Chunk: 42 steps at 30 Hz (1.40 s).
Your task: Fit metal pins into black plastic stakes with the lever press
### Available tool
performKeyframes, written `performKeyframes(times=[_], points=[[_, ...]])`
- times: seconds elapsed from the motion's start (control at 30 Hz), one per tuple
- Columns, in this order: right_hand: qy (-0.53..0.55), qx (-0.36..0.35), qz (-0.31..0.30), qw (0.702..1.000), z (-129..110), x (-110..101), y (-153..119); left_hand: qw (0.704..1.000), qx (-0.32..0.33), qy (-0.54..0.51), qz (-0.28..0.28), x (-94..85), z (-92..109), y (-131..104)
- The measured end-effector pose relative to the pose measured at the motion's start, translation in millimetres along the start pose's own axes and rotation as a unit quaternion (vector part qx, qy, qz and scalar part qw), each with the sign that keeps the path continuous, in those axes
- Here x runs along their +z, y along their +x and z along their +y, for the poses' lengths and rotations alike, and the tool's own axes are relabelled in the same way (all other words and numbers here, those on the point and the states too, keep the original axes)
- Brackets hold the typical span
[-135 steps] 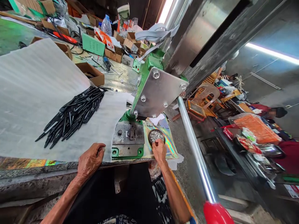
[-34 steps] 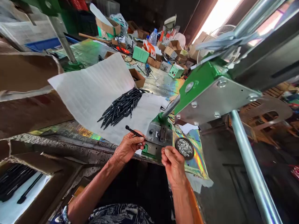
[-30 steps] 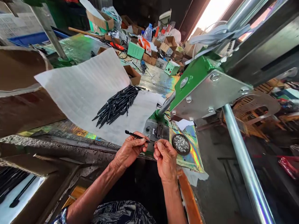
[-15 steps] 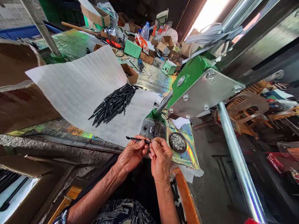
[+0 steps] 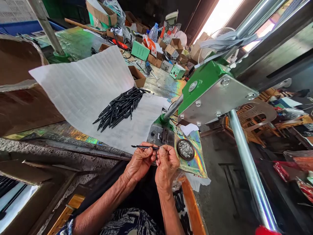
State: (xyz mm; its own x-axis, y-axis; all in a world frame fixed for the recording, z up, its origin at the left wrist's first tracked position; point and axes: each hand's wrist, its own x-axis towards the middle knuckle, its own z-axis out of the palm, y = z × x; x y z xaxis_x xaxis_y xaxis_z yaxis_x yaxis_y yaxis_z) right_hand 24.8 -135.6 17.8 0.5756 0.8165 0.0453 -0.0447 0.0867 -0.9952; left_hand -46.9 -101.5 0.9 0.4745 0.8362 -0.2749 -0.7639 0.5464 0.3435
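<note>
A thin black pointed stick point(image 5: 140, 146) lies level in front of me, just before the machine's metal base. My left hand point(image 5: 140, 161) is closed around its middle, with the tip sticking out to the left. At the stick's right end, the thumb and fingers of my right hand point(image 5: 166, 163) are pinched together. Whether a small part also sits between those fingertips is hidden. Right of my hands stands a round dark dish point(image 5: 186, 149) full of small silvery metal pieces. A heap of similar black sticks point(image 5: 119, 107) rests on a white foam sheet point(image 5: 83, 81).
The green press head point(image 5: 207, 85) overhangs its metal base point(image 5: 156, 132) just beyond my hands. A shiny steel post point(image 5: 251, 169) slants down at right. Cartons, a green box point(image 5: 140, 50) and a bottle point(image 5: 153, 32) clutter the back. Below is an orange-edged tray point(image 5: 193, 205).
The stick's protruding tip has turned slightly about its length, and both hands have shifted a little. Otherwise the view has only tilted slightly.
</note>
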Motion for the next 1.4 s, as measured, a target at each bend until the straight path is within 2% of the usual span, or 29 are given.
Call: performKeyframes(times=[0.1,0.27,0.47,0.63,0.87,1.07,1.23,1.4], points=[[-0.014,-0.012,0.021,1.000,1.6,3.1,0.4,0.999,0.031,0.007,-0.003,2.0,-2.0,-0.6],[0.012,-0.008,0.010,1.000,4.6,3.4,2.7,0.993,0.078,0.090,-0.013,1.0,1.8,1.6],[0.128,0.127,-0.011,0.983,15.2,0.1,12.3,0.965,0.109,0.240,-0.008,0.0,12.9,4.9],[0.177,0.166,-0.009,0.970,19.7,-0.6,23.4,0.943,0.102,0.314,-0.047,2.9,18.6,11.1],[0.224,0.199,0.009,0.954,16.5,-2.3,33.6,0.894,0.130,0.428,-0.023,7.0,21.5,34.8],[0.252,0.202,0.020,0.946,16.9,-3.8,42.3,0.848,0.143,0.509,-0.049,4.3,17.3,57.5],[0.265,0.205,0.029,0.942,21.8,-6.5,49.2,0.836,0.131,0.529,-0.059,7.4,14.0,74.2],[0.269,0.215,0.039,0.938,21.1,-26.3,43.7,0.812,0.124,0.569,-0.042,16.1,15.8,90.6]])
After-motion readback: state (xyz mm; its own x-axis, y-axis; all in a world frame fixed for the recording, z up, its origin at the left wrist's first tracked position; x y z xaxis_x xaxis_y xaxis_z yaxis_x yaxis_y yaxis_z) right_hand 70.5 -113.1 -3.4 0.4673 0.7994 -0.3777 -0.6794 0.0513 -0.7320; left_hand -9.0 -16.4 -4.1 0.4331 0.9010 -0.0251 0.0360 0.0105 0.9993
